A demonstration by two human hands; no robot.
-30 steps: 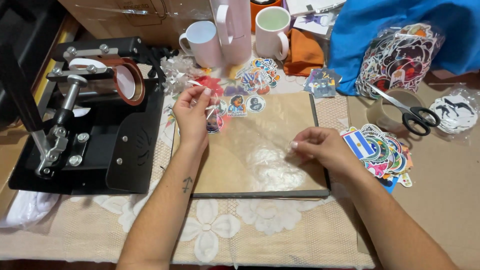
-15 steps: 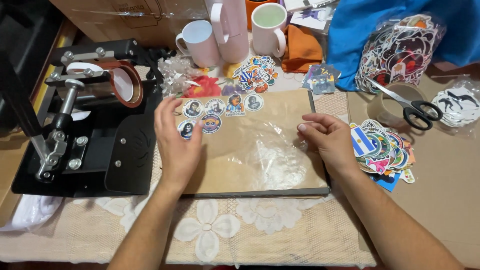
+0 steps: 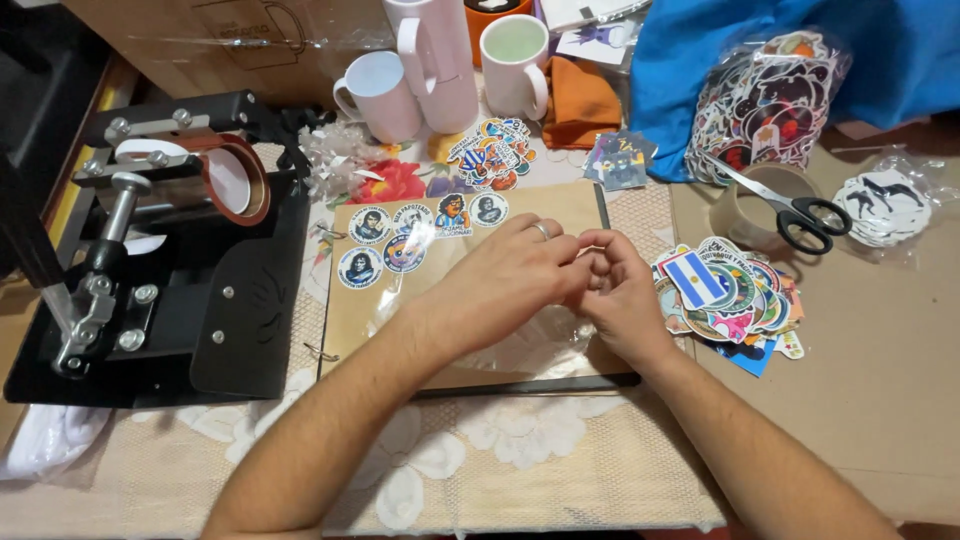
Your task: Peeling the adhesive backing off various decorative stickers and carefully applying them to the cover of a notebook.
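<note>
My left hand (image 3: 505,275) and my right hand (image 3: 625,295) meet fingertip to fingertip over the right half of a tan board (image 3: 560,205). Both sets of fingers are curled together, and whatever lies between them is hidden. A crumpled clear plastic bag (image 3: 530,345) lies on the board under my hands. Several round portrait stickers (image 3: 385,250) are laid out on the board's upper left part, left of my left hand. A fanned pile of colourful stickers (image 3: 730,290) lies just right of my right hand.
A black mug press (image 3: 180,260) fills the left side. White mugs (image 3: 380,95) (image 3: 515,65) and a tall pink mug (image 3: 435,60) stand behind the board. Scissors (image 3: 790,205) rest on a tape roll (image 3: 745,210) at the right, near a bag of stickers (image 3: 770,100).
My left hand has left the round stickers and moved right across the board. My right hand has come slightly left from the sticker pile, so the two hands now touch.
</note>
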